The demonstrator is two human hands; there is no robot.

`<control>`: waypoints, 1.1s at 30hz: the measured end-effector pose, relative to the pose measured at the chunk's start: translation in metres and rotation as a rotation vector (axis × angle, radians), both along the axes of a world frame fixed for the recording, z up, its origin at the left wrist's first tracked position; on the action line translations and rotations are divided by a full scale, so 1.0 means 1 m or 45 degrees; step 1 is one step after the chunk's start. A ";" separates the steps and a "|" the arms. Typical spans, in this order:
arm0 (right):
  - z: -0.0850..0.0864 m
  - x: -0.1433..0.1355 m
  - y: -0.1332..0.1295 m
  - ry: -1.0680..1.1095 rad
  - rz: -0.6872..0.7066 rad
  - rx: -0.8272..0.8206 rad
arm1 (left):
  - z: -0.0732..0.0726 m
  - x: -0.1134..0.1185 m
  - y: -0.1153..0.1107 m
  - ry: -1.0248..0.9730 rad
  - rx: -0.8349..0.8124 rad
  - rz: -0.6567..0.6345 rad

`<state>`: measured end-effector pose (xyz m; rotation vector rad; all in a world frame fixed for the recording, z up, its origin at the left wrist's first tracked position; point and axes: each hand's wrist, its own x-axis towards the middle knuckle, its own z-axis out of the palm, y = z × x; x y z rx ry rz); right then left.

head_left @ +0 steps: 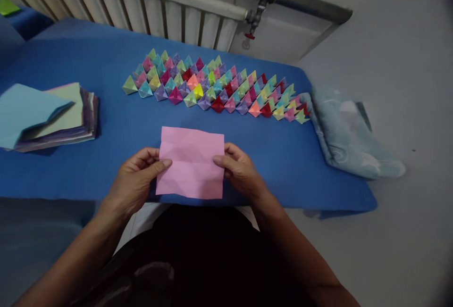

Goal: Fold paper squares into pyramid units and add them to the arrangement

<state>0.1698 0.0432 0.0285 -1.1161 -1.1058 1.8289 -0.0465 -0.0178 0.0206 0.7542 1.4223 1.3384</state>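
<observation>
A pink square of paper (191, 149) with faint crease lines is held up, spread flat, near the front edge of the blue-covered table (120, 132). My left hand (139, 175) pinches its left edge, thumb on top and fingers behind. On the opposite edge, my right hand (242, 168) grips it the same way. Beyond the sheet stand rows of small folded paper boats (198, 83) in many colours. To the left lies a thick stack of coloured paper (90, 118), topped by a bent light blue sheet (31, 109).
A folded grey-blue patterned cloth (350, 132) rests at the table's right end against the wall. Behind the table runs a white radiator (155, 14), with a metal pipe (304, 3) and a red-handled valve (250, 36) at its right.
</observation>
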 end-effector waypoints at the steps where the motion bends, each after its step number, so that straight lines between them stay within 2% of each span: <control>1: 0.000 0.001 -0.001 -0.012 0.064 -0.039 | -0.001 0.000 0.001 0.015 0.010 0.017; 4: -0.001 0.003 -0.004 -0.067 0.132 -0.056 | -0.002 0.000 0.001 0.046 0.023 0.039; 9: 0.001 0.002 -0.009 -0.081 -0.034 0.081 | -0.002 -0.002 0.002 0.089 0.057 -0.028; 17: -0.009 0.013 -0.011 -0.081 0.012 -0.054 | 0.000 -0.011 0.007 -0.205 -0.152 -0.174; 21: 0.003 0.019 -0.012 0.010 0.145 -0.122 | 0.004 -0.015 0.004 -0.369 -0.129 -0.287; 23: 0.011 0.020 -0.013 0.018 0.105 -0.102 | 0.008 -0.012 0.001 -0.442 -0.079 -0.353; 26: 0.014 0.021 -0.012 -0.182 -0.022 -0.047 | 0.012 -0.004 0.000 -0.461 -0.103 -0.367; 30: 0.006 0.015 -0.009 -0.324 -0.104 0.075 | 0.014 0.003 0.007 -0.318 -0.036 -0.299; 33: 0.005 0.011 -0.013 -0.499 -0.231 0.212 | 0.014 0.006 0.008 -0.177 0.008 -0.281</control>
